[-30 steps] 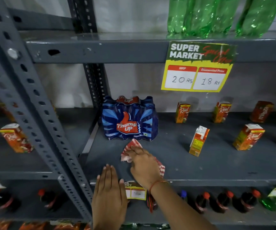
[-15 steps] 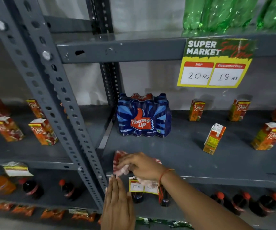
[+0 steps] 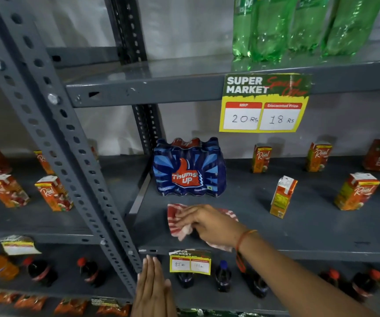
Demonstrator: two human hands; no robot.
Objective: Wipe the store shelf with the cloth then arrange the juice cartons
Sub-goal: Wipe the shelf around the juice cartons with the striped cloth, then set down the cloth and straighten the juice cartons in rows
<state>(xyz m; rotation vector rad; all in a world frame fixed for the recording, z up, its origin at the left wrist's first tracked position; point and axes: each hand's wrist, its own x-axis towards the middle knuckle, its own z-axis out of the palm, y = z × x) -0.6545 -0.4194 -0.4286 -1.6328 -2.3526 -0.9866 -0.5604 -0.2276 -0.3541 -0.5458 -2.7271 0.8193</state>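
Your right hand stays pressed on the red-striped cloth, fingers curled over it, at the shelf front in mid-frame, nearer the Thums Up pack than before. Your left hand remains flat and open, bottom center. Juice cartons stand scattered at right.

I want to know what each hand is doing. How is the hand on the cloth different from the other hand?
The right hand lies on the shelf, pressing the red-and-white cloth; the left hand is lower, at the shelf's front edge, and holds nothing. The right hand's fingers curl over the cloth; the left hand's are straight and together, pointing up. The right wrist wears an orange thread; none shows on the left. Both are bare.
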